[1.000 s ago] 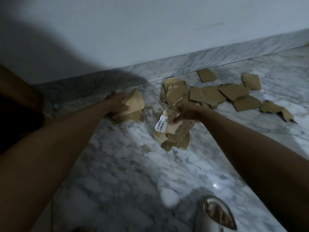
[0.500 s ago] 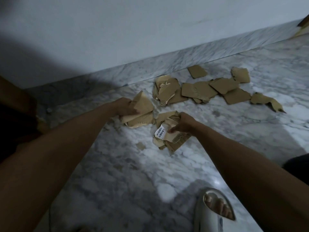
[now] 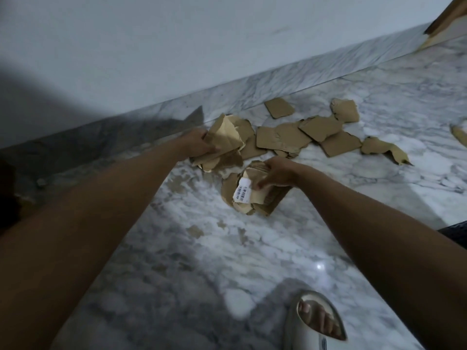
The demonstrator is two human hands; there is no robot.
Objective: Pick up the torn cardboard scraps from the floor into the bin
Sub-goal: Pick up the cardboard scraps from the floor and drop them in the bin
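two full handfuls, loose scraps, no bin in sight

a bundle of torn cardboard scraps [image 3: 225,145] is gripped by the left hand [image 3: 198,144], fingers curled round its near edge, close to the marble skirting [image 3: 316,72]. a second bundle [image 3: 252,195], with a white barcode label [image 3: 243,190] on its top piece, is clutched by the right hand [image 3: 276,171], thumb and fingers closed over the stack. both bundles are held low, just above or touching the marble floor [image 3: 202,261]; which of the two cannot be told.

the main risk is judged to be spillage. each bundle is made of several uneven pieces pinched together from one side only, so the lowest pieces could slide out when the hands are lifted or turned. the labelled piece sits outermost and looks likely to be shed first.

a row of flat scraps [image 3: 321,133] is left lying beyond the hands, with a curled one [image 3: 386,151] at its right end. if more is grabbed with hands already full, the grip is likely to be loosened.

small crumbs [image 3: 194,231] are scattered nearer the body and could be overlooked against the veined marble. a slippered foot [image 3: 316,322] is planted near them, so crumbs could be trodden on.

the bin is not seen, so the length of the carry cannot be judged.
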